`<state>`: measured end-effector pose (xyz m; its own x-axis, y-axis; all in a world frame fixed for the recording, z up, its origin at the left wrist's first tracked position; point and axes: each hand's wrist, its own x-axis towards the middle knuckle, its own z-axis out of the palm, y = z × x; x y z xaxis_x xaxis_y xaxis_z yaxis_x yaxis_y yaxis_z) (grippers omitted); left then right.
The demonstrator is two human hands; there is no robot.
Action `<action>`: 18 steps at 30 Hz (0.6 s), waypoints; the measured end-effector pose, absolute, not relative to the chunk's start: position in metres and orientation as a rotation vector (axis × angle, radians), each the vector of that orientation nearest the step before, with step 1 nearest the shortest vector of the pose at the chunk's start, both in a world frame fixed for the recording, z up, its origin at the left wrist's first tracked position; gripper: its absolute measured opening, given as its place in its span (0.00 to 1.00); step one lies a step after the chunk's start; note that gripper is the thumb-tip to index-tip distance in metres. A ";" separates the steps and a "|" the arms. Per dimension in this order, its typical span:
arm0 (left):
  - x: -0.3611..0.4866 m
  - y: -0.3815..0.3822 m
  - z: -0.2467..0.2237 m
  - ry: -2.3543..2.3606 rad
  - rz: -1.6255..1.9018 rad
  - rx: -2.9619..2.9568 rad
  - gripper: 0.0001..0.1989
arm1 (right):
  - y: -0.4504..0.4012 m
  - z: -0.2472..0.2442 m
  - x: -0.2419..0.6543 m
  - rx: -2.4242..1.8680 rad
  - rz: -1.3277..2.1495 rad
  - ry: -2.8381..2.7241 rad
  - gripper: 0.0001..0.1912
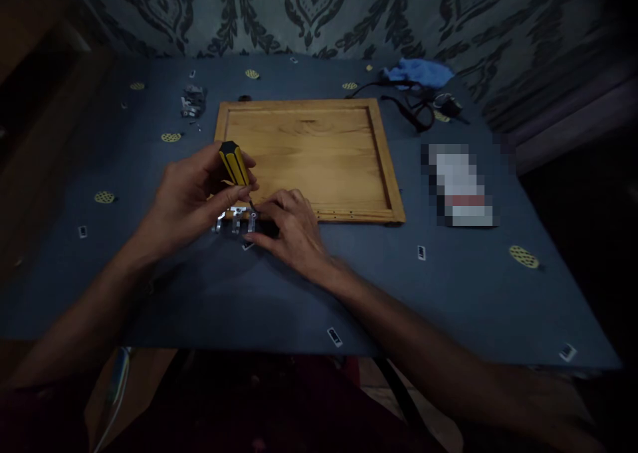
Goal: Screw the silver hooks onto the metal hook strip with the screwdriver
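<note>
My left hand (182, 194) is closed around the black and yellow handle of a screwdriver (234, 163), held tilted with its shaft pointing down at the near edge of a wooden framed panel (309, 154). Several small shiny metal brackets (236, 222) sit along that edge, at the panel's near left corner. Thumb and index finger of my right hand (296, 232) pinch the rightmost metal bracket (252, 223) from its right side. The screwdriver tip is close to this bracket; its exact contact is hidden by my fingers. Small dark holes show in the edge right of my hand.
A pile of metal brackets (193, 101) lies at the back left, with tiny pieces beside it. Glasses (416, 114), a blue cloth (421, 72) and a dark object with a ring (450, 103) lie back right. A pixelated object (461, 184) lies right of the panel.
</note>
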<state>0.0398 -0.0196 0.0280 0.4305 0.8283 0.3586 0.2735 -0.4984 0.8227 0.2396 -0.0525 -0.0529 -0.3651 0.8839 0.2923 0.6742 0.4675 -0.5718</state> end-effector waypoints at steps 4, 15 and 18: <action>0.044 -0.021 0.027 0.954 1.019 1.958 0.11 | -0.052 -0.052 0.240 -1.285 0.483 -2.158 0.26; 0.052 -0.024 0.024 1.095 1.177 1.946 0.16 | -0.052 -0.052 0.240 -1.285 0.506 -2.154 0.26; 0.053 -0.026 0.024 1.119 1.167 1.968 0.14 | -0.052 -0.052 0.240 -1.285 0.508 -2.158 0.26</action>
<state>0.0529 -0.0257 0.0238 0.2632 0.8773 0.4013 0.3644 -0.4756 0.8007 0.2397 -0.0518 -0.0517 -0.3749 0.8844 0.2780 0.6675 0.4656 -0.5810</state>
